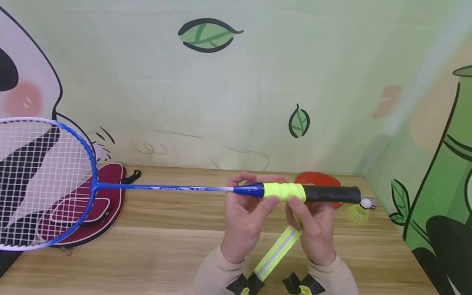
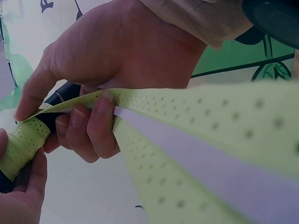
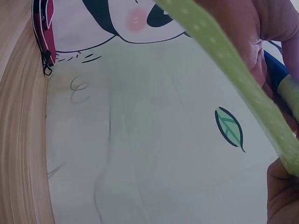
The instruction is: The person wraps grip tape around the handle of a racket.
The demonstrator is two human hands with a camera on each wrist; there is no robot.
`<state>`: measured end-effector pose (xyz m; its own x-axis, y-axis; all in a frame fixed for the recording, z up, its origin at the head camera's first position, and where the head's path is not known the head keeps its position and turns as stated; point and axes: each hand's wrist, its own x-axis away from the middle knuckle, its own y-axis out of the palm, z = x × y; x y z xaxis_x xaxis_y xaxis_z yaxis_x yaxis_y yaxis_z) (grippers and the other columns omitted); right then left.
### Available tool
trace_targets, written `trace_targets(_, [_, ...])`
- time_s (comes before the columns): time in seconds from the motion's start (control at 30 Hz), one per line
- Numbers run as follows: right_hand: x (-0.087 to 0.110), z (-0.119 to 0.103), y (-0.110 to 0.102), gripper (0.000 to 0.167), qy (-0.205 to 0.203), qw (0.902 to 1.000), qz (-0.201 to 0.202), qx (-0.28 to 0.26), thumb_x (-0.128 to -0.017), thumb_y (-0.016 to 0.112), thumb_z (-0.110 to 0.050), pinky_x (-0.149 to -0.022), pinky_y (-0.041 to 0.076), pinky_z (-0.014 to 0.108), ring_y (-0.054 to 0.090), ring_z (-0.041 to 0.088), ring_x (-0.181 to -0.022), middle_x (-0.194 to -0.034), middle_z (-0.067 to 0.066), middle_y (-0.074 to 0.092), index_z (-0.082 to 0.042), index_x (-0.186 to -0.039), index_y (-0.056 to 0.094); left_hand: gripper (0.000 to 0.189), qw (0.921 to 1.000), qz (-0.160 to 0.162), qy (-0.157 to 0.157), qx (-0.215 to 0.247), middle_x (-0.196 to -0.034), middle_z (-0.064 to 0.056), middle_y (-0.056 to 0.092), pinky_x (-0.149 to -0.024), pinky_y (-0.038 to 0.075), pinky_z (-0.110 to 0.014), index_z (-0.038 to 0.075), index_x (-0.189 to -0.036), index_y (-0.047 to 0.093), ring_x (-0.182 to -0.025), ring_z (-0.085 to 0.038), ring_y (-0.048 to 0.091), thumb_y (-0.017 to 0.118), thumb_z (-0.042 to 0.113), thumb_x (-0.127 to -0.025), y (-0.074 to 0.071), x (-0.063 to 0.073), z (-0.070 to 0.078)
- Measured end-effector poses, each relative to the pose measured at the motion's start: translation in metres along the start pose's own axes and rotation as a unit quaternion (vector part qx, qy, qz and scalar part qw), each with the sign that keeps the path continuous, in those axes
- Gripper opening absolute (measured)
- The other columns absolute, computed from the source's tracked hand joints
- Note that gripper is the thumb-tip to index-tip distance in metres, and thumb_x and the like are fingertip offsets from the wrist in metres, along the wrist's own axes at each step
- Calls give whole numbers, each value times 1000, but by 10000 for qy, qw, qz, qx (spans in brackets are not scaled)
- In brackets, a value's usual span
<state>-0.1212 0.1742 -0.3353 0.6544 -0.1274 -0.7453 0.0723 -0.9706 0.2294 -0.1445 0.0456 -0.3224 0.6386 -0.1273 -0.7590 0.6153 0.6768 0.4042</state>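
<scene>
Left hand (image 1: 241, 219) grips racket handle (image 1: 330, 194), right hand (image 1: 316, 231) pinches yellow tape (image 1: 277, 254) against it – wraps (image 1: 283, 190) could slacken if that pinch slips – or bunch if the tape twists

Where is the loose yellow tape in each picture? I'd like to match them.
Head: the loose yellow tape slants through the lower middle, just right of centre.
Left wrist: the tape widens towards the right edge.
Right wrist: the tape crosses diagonally, top to right.
Shared by all three: the racket handle.
</scene>
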Motion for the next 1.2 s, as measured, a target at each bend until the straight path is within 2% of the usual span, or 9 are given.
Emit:
trace_targets(0.43, [1,-1,1,20,9,9995,-305,-31,-90,42,15,-34,28,27,36,15,-45,-63,8,49,2,-98,55,37,9994,214,147,-244,-105,-46,53,-86,55,-30,0,-116,34,-102,-25,66,62,-4,-92,-2,-1,-1])
trace_targets(0.63, [3,1,0,7,17,9994,-291,163,-94,54,9,-34,29,27,39,14,-45,-62,7,50,3,-96,57,36,9983,391,199,-375,-102,-45,54,-84,55,-30,-4,-112,35,-99,-25,67,64,-1,-91,-3,-1,0])
trace_targets(0.7, [4,2,-1,3,4,9995,-266,196,-94,59,5,-34,30,27,39,14,-44,-62,7,51,4,-96,58,35,9980,460,206,-379,-103,-39,60,-83,56,-30,-4,-111,36,-99,-26,67,65,0,-91,-3,-1,0])
trace_targets(0.9, [5,3,-2,9,44,9993,-234,293,-92,64,2,-34,30,28,40,14,-43,-62,6,51,7,-96,58,32,9977,552,182,-362,-106,-10,70,-81,56,-29,7,-110,41,-98,-24,68,66,1,-91,-3,-1,1])
trace_targets(1.03, [5,2,-2,13,49,9983,-317,495,-92,63,1,-36,33,29,42,14,-45,-64,6,50,8,-100,57,32,9975,597,168,-333,-106,-9,70,-81,57,-30,9,-109,42,-99,-26,68,67,2,-90,-3,0,1])
trace_targets(1.2, [7,1,1,15,202,9963,-316,773,-93,64,-4,-37,36,29,45,15,-48,-67,7,53,7,-100,57,33,9958,819,63,-415,-103,-9,69,-80,56,-30,8,-107,42,-98,-26,68,69,4,-89,-2,0,3])
